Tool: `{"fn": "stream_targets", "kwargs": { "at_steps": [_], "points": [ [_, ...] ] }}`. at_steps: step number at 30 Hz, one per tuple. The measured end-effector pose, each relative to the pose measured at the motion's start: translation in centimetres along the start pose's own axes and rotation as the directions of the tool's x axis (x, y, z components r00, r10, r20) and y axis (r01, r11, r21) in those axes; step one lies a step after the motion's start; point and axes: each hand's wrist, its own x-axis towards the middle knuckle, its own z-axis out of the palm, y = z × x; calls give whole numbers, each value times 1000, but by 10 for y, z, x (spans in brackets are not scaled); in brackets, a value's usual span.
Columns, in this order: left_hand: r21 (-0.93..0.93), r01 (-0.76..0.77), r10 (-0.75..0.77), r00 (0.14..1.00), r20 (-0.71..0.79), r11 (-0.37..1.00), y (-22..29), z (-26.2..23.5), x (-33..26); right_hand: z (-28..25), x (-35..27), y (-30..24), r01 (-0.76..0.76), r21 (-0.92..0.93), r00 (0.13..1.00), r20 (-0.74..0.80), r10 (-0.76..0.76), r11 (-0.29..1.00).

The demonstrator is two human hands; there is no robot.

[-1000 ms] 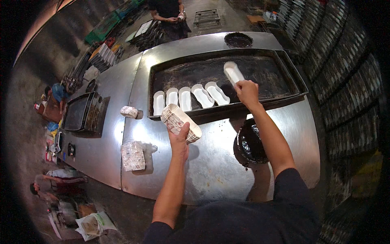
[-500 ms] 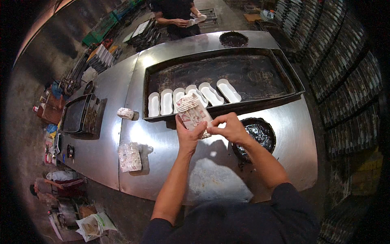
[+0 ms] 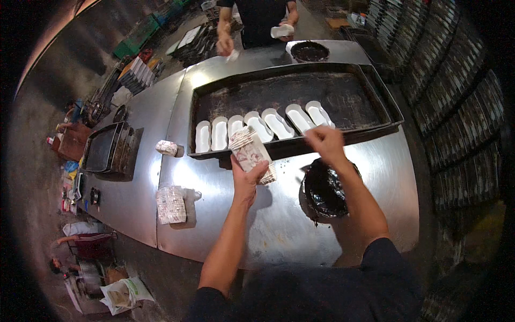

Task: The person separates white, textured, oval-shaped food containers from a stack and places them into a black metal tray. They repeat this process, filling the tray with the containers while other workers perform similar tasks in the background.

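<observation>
Near the middle of the head view, the left hand [image 3: 248, 180] holds a stack of white paper liners [image 3: 251, 152], with its fingers wrapped round the lower end. The stack tilts up, just at the near rim of the big dark baking tray [image 3: 375, 96]. The right hand [image 3: 324, 142] is lifted over that rim, a bit right of the stack. Its fingers look pinched together, but I cannot tell if a liner is between them.

Inside the tray lies a row of white liners [image 3: 263, 126], side by side along the near edge. Most of the tray is bare. So the step looks like laying liners out one at a time. The next move likely needs one thin liner peeled off the stack and set at the right end of the row.

A dark round bowl [image 3: 324, 190] sits on the shiny metal surface [image 3: 268, 236], just under the right arm. Two more liner bundles [image 3: 170, 204] rest to the left.

At the far end, another person's hands [image 3: 225, 45] work at the surface; the body is cut off at the top. Things on the floor at the left are too small and bent to make out.
</observation>
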Motion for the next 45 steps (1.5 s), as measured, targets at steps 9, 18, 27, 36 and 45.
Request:
{"fn": "stream_targets", "kwargs": {
  "at_steps": [9, 18, 27, 36, 45],
  "points": [
    [212, -246, 246, 969, 30, 946, 1, 35, -2, -9, -46, -47, -149, 327, 957, 287, 52, 933],
    [63, -58, 60, 998, -22, 996, -9, 23, -2, -60, 66, 103, -116, -676, 992, -118, 49, 728],
    [177, -204, 176, 971, 162, 963, -10, 60, -2, -15, -50, -47, -98, 436, 912, 399, -94, 895],
    [136, -124, 128, 991, -24, 983, -15, 43, 11, -88, 25, 28, 23, -84, 944, -325, -49, 996],
    [256, -117, 107, 993, 50, 960, -19, 48, 2, -71, 19, 60, -144, -179, 973, -207, 106, 973]
  ]
}}
